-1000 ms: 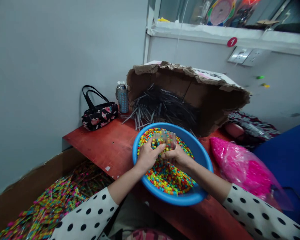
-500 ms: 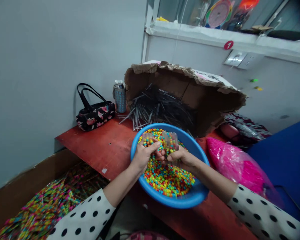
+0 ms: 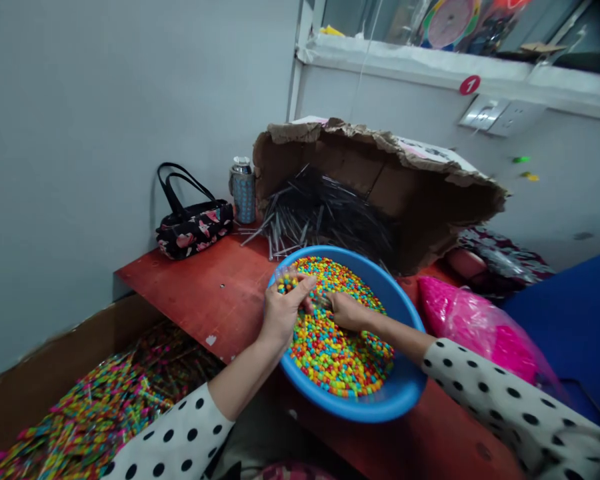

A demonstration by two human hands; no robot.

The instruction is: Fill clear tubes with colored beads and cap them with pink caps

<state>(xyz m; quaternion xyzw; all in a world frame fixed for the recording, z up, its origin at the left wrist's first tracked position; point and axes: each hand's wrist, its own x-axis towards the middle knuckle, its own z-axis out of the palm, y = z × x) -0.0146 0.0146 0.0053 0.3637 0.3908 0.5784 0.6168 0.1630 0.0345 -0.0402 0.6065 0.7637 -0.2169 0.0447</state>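
Note:
My left hand (image 3: 280, 310) is closed around a bundle of clear plastic tubes (image 3: 284, 272) at the left rim of a blue basin (image 3: 350, 408). Coloured pieces show inside these tubes. Small bead-like pieces (image 3: 340, 363) in red, yellow, green and blue fill much of the basin. Low among them, my right hand (image 3: 349, 311) is closed, its fingers curled and pointing left toward my left hand. A blurred greyish bit of clear tubes (image 3: 323, 301) shows by its fingertips; the rest is hidden by the hand and the pieces.
Behind the basin, a torn cardboard box (image 3: 425, 200) lies open with many clear tubes (image 3: 300, 223) spilling out. A flowered handbag (image 3: 195, 230) and a flask (image 3: 243, 193) stand at the back left. A pink plastic bag (image 3: 480, 333) sits right; filled colourful sticks (image 3: 90, 413) lie lower left.
My right hand has lowered into the coloured pieces, and its upright tube bundle is now mostly out of sight. My left hand has shifted slightly left with its tubes.

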